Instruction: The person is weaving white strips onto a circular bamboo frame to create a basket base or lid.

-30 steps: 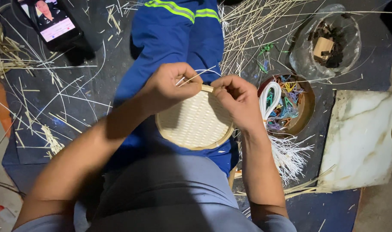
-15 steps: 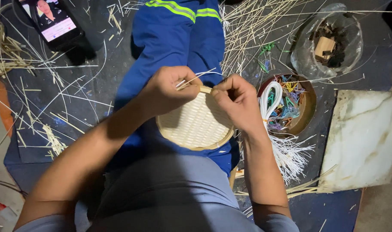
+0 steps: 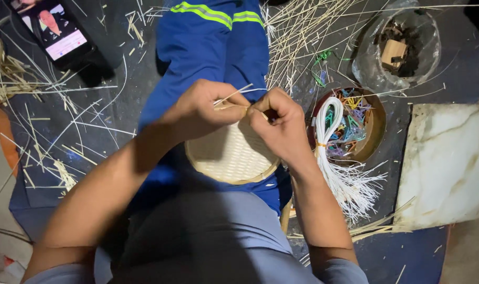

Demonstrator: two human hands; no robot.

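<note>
Head view: hands [image 3: 244, 115] unmoved on woven basket [image 3: 230, 155] rim.

Woven tray [image 3: 231, 155] far rim hidden under hands; phone [image 3: 53, 31] cut off.

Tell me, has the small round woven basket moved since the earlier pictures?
No. The woven basket keeps its place on the lap, beside the brown bowl of coloured clips, with both hands on its far rim.

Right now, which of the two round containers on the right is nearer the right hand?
The brown round bowl of coloured clips, draped with white strips, sits just beside the right hand. The clear plastic-lined container of dark scraps lies farther off, toward the top corner.
</note>
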